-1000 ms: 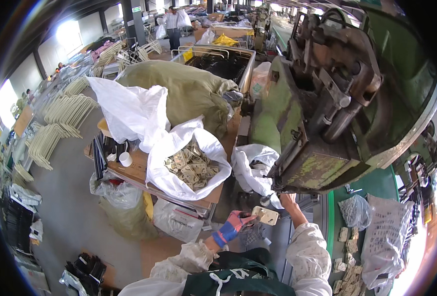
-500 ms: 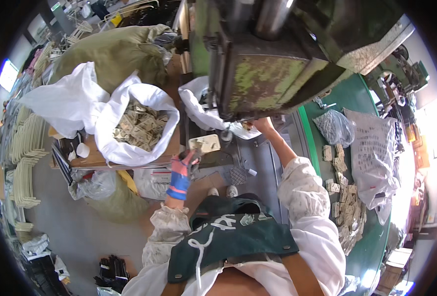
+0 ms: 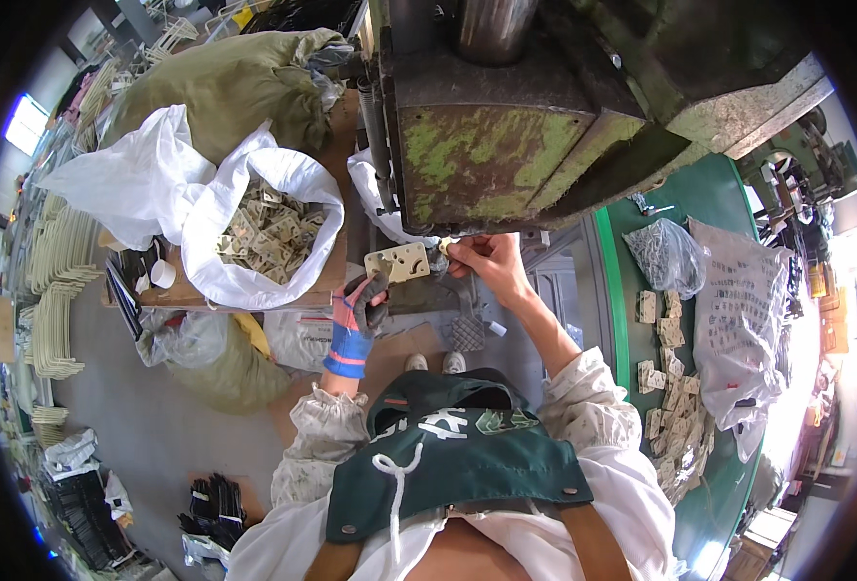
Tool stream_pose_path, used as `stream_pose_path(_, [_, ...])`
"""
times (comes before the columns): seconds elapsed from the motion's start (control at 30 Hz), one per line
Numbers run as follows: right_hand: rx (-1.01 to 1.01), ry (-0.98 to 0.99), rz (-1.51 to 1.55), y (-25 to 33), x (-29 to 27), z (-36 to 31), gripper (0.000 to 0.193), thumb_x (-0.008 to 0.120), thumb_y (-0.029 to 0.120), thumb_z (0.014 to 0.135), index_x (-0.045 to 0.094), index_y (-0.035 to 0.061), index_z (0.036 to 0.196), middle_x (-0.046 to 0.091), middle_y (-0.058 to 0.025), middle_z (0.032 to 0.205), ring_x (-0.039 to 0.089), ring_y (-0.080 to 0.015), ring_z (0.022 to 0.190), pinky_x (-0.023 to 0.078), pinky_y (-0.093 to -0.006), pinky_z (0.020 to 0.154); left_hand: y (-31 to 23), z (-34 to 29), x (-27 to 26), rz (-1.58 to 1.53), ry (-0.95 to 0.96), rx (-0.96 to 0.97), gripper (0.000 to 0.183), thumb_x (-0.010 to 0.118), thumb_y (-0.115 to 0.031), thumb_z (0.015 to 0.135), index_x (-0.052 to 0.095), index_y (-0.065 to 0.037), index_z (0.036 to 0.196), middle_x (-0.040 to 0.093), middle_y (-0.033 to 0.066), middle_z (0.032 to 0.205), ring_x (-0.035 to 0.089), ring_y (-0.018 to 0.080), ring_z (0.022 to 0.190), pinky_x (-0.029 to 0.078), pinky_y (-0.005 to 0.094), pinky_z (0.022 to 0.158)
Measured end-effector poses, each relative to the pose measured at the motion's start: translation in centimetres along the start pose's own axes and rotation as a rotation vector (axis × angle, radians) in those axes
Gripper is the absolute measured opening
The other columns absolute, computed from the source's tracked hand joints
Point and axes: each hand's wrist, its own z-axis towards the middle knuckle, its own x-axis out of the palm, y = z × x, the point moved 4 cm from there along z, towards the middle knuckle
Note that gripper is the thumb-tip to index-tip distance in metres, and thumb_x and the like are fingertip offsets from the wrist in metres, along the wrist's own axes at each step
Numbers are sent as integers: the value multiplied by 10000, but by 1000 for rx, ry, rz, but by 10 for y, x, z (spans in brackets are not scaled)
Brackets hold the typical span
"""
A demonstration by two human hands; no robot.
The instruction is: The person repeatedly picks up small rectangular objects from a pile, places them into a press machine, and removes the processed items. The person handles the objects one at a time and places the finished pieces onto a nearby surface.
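Note:
My left hand (image 3: 359, 305), in a blue, pink and grey glove, grips a cream rectangular plate with holes (image 3: 409, 261) by its near left corner. My bare right hand (image 3: 491, 266) pinches a small yellowish piece (image 3: 445, 246) between thumb and fingers, close to the plate's right end. Its exact kind is too small to tell. Both hands are just below the front of a heavy green-painted machine (image 3: 486, 155). Partly behind that machine lies a white bag (image 3: 375, 198).
A white sack (image 3: 201, 257) of similar cream plates stands on the wooden table at left, before a large olive sack (image 3: 225, 92). On the green table (image 3: 631, 320) at right lie loose cream plates (image 3: 680, 397), a clear bag of small parts (image 3: 662, 254) and a grey woven sack (image 3: 738, 320).
My right hand has come back from under the machine toward me and left, now with the small yellowish piece in its fingers. The plate in my left hand has tilted and shifted slightly up-left.

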Motion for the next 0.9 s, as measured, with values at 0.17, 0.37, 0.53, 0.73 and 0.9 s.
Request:
stream_pose_path(0.17, [-8, -7, -8, 5, 9, -2, 149, 644, 66, 831, 628, -81, 823, 635, -106, 721, 620, -132, 602, 534, -240, 557, 5, 2, -2, 142, -36, 177, 188, 580, -217, 870, 594, -39, 812, 449, -33, 614, 346, 26, 460, 225, 187, 414])
stream_pose_path(0.37, [70, -105, 6, -3, 8, -2, 326, 669, 111, 820, 495, -82, 1016, 628, -104, 790, 637, -146, 644, 534, -243, 592, -2, 2, 4, -191, 11, -45, 165, 567, -166, 874, 601, -5, 874, 455, -16, 629, 372, 34, 496, 252, 177, 427])
stream_pose_path(0.53, [89, -45, 34, -15, 4, 2, 315, 663, 84, 816, 486, -81, 1018, 607, -87, 787, 633, -141, 635, 539, -250, 578, -6, 9, 9, 456, -10, 418, 159, 531, -72, 847, 584, 64, 909, 509, 25, 685, 450, 66, 535, 306, 192, 432])
stream_pose_path(0.73, [57, -26, 26, -21, 5, 5, 176, 637, 37, 820, 539, -50, 936, 610, -68, 776, 622, -127, 642, 545, -249, 563, 4, 15, 27, 54, 176, 124, 194, 494, -45, 846, 611, 67, 953, 560, 38, 753, 474, 77, 558, 338, 211, 440])
stream_pose_path(0.9, [6, -93, 30, -27, 0, 2, 117, 583, -3, 831, 601, -63, 930, 657, -84, 771, 637, -127, 648, 535, -236, 581, -9, 9, 45, 598, -8, 707, 173, 591, -168, 849, 622, 0, 822, 510, -16, 624, 424, 50, 514, 280, 187, 442])
